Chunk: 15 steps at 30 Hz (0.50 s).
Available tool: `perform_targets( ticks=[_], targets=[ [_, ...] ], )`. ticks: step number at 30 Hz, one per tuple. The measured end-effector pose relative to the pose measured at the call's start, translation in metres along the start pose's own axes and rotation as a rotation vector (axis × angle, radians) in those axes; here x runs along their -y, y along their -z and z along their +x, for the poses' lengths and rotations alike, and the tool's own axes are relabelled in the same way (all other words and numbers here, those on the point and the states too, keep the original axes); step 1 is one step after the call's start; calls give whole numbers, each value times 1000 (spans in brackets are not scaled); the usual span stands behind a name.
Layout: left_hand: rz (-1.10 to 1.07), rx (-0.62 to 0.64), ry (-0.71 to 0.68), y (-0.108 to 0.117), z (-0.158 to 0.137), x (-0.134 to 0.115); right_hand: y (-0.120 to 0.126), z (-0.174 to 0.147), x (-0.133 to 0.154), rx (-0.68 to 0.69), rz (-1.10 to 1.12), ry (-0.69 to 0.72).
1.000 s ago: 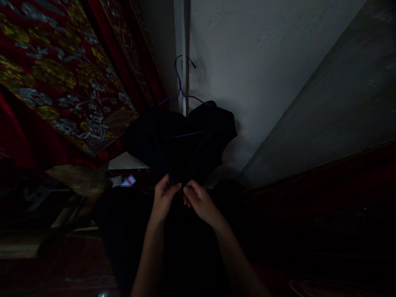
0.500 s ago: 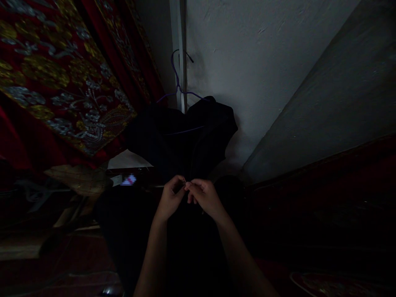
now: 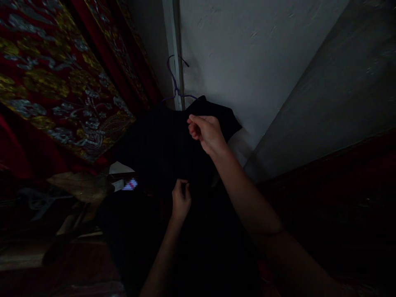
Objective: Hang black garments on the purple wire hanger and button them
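A dark short-sleeved top (image 3: 154, 140) hangs in front of me on a thin purple wire hanger (image 3: 176, 82). Its front is drawn together up to near the neckline. My right hand (image 3: 206, 130) is closed in a pinch high on the chest, at the upper end of the front closure, which looks like a zip; the pull itself is hidden in the fingers. Lower down, my left hand (image 3: 182, 196) pinches the front of the same top, thumb and forefinger curled together. Fine detail of the fabric is lost in the dark.
A red cloth with gold and silver embroidery (image 3: 62, 78) hangs at the left. The hanger hooks near a narrow post (image 3: 175, 45) against a grey wall (image 3: 241, 57). A woven hat-like thing (image 3: 80, 185) and wooden pieces (image 3: 24, 253) lie lower left.
My right hand has risen from beside the left hand to near the neckline. The top's V-shaped opening has closed along that path. My left hand has shifted slightly and stays low.
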<state>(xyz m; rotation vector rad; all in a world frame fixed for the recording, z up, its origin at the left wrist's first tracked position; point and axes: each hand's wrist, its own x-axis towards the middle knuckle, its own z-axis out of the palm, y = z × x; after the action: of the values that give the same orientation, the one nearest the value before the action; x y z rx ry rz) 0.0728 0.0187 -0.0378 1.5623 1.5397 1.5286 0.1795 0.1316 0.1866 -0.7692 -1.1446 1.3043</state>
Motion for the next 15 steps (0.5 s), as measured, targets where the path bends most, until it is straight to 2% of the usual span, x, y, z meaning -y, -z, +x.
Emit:
perform_targets(
  ticks=[3,6,8,10,12,15],
  targets=[
    [6,52,-24,6,14,4,-6,8,11,30,-30,74],
    [10,134,-67,20,40,-15,-8,0,8,94,-61,92],
    [-2,122,-139,33,64,-44,-8,-8,4,139,-94,103],
    [-32,-30,-331,47,91,-82,-8,-15,3,178,-143,140],
    [8,-115,-508,60,118,-120,-9,-20,6,206,-192,197],
    [190,-88,-680,70,149,-159,-9,-24,12,212,-248,279]
  ],
)
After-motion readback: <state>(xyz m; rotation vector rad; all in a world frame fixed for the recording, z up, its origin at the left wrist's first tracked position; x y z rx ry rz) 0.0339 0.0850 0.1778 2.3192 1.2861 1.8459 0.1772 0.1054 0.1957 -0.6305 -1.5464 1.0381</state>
